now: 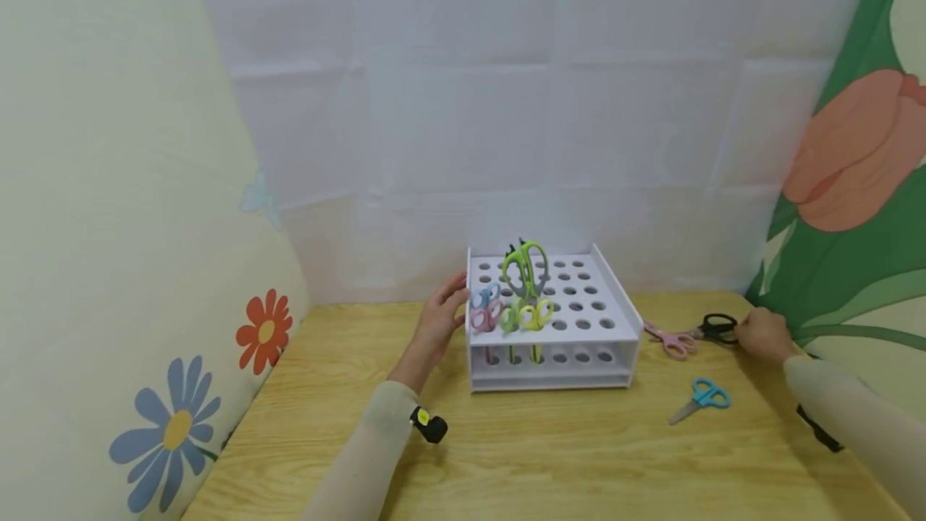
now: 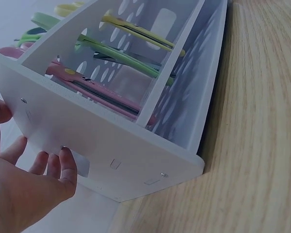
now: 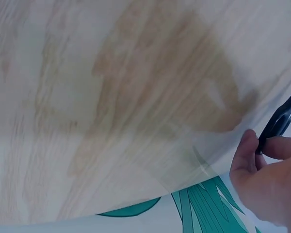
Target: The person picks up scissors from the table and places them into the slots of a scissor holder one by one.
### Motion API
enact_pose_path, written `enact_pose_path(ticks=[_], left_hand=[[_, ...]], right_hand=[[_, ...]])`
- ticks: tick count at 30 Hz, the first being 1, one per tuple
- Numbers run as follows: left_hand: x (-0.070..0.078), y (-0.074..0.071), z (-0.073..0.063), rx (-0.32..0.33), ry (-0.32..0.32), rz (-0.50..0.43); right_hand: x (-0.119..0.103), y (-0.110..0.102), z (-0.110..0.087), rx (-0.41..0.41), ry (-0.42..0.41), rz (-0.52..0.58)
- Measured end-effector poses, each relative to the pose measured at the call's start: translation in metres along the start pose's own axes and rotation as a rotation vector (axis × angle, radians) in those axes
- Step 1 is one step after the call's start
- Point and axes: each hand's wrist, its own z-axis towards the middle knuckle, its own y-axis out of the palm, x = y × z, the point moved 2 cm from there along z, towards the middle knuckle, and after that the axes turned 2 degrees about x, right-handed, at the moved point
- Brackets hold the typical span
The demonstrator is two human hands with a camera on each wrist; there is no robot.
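Observation:
At the right, my right hand (image 1: 765,334) pinches the handle of black-handled scissors (image 3: 280,116) between thumb and fingers, low over the table. Pink scissors (image 1: 678,344) lie beside their blades. My left hand (image 1: 437,316) rests against the left side wall of a white holed rack (image 2: 102,131), its fingers loosely bent on the panel beside a slot. Several scissors stand in the rack's left part: pink scissors (image 1: 483,320), a blue pair (image 1: 485,297) behind, light green scissors (image 1: 510,315), yellow scissors (image 1: 537,315) and large green scissors (image 1: 530,272).
Blue-handled scissors (image 1: 705,399) lie on the wooden table (image 1: 550,457) in front of the right hand. A white cloth (image 1: 448,103) hangs behind the rack. Flower-patterned cloths stand at the left (image 1: 145,264) and right (image 1: 854,159) sides.

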Motion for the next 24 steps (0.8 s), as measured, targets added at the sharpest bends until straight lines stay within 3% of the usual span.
enact_pose_path(ticks=[4, 7, 12, 19, 24], left_hand=[[0.0, -0.001, -0.002, 0.006, -0.006, 0.004], [-0.001, -0.002, -0.001, -0.003, 0.0, 0.002], [-0.003, -0.002, 0.0, -0.003, 0.0, -0.015], [-0.002, -0.002, 0.001, -0.006, 0.002, -0.02], [-0.003, -0.003, 0.003, -0.006, -0.001, -0.019]], right_hand=[[0.0, -0.006, 0.002, -0.025, 0.001, 0.018], [-0.002, -0.012, 0.002, -0.058, 0.056, 0.059], [-0.006, -0.019, 0.003, -0.082, 0.143, 0.216], [-0.017, -0.032, 0.009, -0.08, 0.248, 0.538], [-0.032, -0.041, 0.008, -0.084, 0.267, 0.612]])
